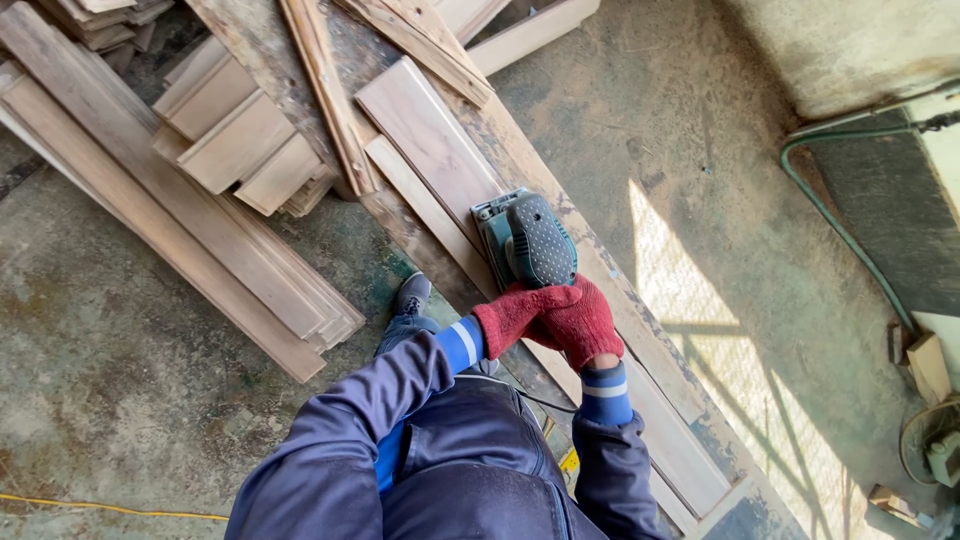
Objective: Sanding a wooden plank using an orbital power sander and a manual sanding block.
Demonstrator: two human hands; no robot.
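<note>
sanding in hand: left hand [518,312] and right hand [583,322], red-gloved, both clenched on the green sander [528,240] atop the pale board [430,140]; next calls for pushing toward eleven o'clock.

Sander [530,240] rear hidden under gloved fingers [560,310]

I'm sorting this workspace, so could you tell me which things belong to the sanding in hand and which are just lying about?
In use:
green sander
board being sanded
long worn plank underneath
left hand and right hand, red-gloved, on the sander

Lying about:
stacked boards
long planks on the floor
green hose
yellow cord
</note>
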